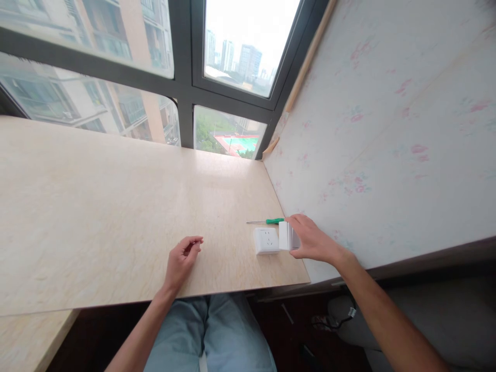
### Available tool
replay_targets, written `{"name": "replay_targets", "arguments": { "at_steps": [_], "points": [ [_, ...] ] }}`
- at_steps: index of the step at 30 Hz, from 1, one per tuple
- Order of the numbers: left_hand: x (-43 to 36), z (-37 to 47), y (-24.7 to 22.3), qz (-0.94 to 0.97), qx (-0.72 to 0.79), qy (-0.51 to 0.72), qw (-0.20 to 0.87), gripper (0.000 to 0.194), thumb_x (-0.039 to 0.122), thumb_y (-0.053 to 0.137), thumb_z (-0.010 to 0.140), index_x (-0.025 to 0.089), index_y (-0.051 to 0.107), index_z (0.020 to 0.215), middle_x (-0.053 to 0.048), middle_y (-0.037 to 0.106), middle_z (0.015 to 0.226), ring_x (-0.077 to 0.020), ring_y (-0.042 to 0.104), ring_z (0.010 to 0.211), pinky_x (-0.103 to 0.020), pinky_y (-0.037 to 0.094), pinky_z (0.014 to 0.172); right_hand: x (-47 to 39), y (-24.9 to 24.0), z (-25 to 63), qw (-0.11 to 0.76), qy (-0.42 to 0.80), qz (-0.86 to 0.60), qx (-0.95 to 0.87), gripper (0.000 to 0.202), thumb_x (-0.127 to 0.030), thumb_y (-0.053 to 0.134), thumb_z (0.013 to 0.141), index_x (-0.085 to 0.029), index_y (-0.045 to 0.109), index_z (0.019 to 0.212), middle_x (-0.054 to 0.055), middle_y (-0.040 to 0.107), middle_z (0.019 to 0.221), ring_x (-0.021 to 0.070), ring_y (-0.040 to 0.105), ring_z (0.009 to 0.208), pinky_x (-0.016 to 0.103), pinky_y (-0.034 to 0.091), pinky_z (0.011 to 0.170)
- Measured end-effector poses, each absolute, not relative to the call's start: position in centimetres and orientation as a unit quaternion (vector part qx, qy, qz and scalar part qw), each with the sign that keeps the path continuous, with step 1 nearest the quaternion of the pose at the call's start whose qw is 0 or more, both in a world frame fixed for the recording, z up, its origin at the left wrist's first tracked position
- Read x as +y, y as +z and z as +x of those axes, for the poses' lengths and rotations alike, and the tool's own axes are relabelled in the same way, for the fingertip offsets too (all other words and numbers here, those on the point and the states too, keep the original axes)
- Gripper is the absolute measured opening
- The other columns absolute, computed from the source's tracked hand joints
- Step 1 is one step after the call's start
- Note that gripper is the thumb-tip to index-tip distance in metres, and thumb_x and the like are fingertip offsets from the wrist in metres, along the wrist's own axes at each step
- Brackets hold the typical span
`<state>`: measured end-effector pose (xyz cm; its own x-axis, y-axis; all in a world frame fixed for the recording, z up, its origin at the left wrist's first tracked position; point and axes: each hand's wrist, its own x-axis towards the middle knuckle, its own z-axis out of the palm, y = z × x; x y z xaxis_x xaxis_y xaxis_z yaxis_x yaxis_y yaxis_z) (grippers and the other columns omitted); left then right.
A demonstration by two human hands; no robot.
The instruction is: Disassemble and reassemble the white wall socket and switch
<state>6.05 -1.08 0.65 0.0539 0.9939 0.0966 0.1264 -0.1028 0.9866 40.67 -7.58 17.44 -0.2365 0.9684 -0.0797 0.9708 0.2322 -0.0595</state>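
While the sill (116, 206) spans left and centre, the right hand (315, 244), right of centre, grips a box (284, 236); the left hand (182, 261), lower centre, is curled, contents indeterminable. Beside the box, the socket (266, 241) lies front on; the screwdriver (274, 221) lies unheld. Work remaining cannot be judged.

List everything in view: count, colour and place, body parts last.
Socket: one, white, on the ledge
Box: one, white, in the right hand
Screwdriver: one, green-handled, behind the socket
Ledge: one, beige, below the window
Slab: one, beige, lower left
Window: one, dark-framed, ahead
Trim: two, tan, by the window
Buildings: several, grey and tan, outside
Court: one, green and red, outside
Wall: one, white, floral, right
Cable: one, black, lower right
Floor: one, dark, below
Trousers: one pair, blue, below
Left hand: one, bare, over the ledge
Right hand: one, bare, near the wall
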Motion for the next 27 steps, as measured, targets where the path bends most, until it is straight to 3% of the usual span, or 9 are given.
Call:
{"name": "replay_targets", "arguments": {
  "at_steps": [4,7,10,15,21,27],
  "points": [
    [-4.6,8.7,2.7,0.564,0.435,0.494,0.498,0.026,0.041,0.065,0.084,0.019,0.07,0.097,-0.008,0.073,0.095,-0.0219,0.067,0.088,-0.036,0.053,0.085,-8.6,18.5,37.2,-0.088,-0.117,0.574,0.806,0.068,-0.015,0.071,0.065,-0.023,0.045,0.128,0.011,0.054,0.125,0.0297,0.053,0.118,0.043,0.048,0.098],
    [-7.5,11.3,5.2,0.491,0.353,0.495,0.624,0.047,0.044,0.068,0.086,0.023,0.059,0.127,-0.011,0.066,0.122,-0.0253,0.062,0.11,-0.038,0.052,0.091,-8.9,17.9,33.8,-0.131,-0.147,0.531,0.824,0.072,-0.017,0.074,0.064,-0.024,0.045,0.129,0.011,0.055,0.128,0.0307,0.053,0.121,0.043,0.048,0.099],
    [-8.7,12.8,6.9,0.412,0.295,0.468,0.724,0.056,0.053,0.063,0.09,0.023,0.051,0.136,-0.013,0.06,0.133,-0.0292,0.056,0.123,-0.039,0.048,0.096,-9.0,16.6,30.3,-0.167,-0.183,0.484,0.839,0.074,-0.015,0.072,0.063,-0.024,0.046,0.131,0.01,0.056,0.129,0.0302,0.053,0.122,0.043,0.048,0.101],
    [-8.6,11.0,6.3,0.392,0.332,0.472,0.716,0.055,0.054,0.067,0.088,0.021,0.055,0.13,-0.01,0.063,0.124,-0.0287,0.056,0.116,-0.038,0.044,0.098,-8.5,13.8,25.9,-0.223,-0.223,0.452,0.834,0.079,-0.013,0.071,0.062,-0.024,0.045,0.135,0.011,0.055,0.135,0.0305,0.051,0.128,0.045,0.045,0.107],
    [-9.0,7.5,5.0,0.367,0.342,0.478,0.721,0.056,0.05,0.071,0.085,0.022,0.054,0.13,-0.008,0.063,0.117,-0.0257,0.058,0.106,-0.037,0.046,0.093,-7.7,12.1,22.2,-0.266,-0.275,0.444,0.81,0.076,-0.018,0.076,0.058,-0.024,0.047,0.129,0.01,0.062,0.123,0.0289,0.06,0.111,0.043,0.051,0.094],
    [-9.8,6.3,4.5,0.343,0.347,0.492,0.721,0.053,0.049,0.069,0.086,0.021,0.054,0.13,-0.009,0.062,0.119,-0.0253,0.059,0.104,-0.035,0.046,0.089,-7.5,11.8,20.6,-0.262,-0.306,0.435,0.805,0.076,-0.017,0.079,0.056,-0.024,0.051,0.126,0.01,0.064,0.121,0.0292,0.061,0.11,0.043,0.051,0.092]
  ]
}}
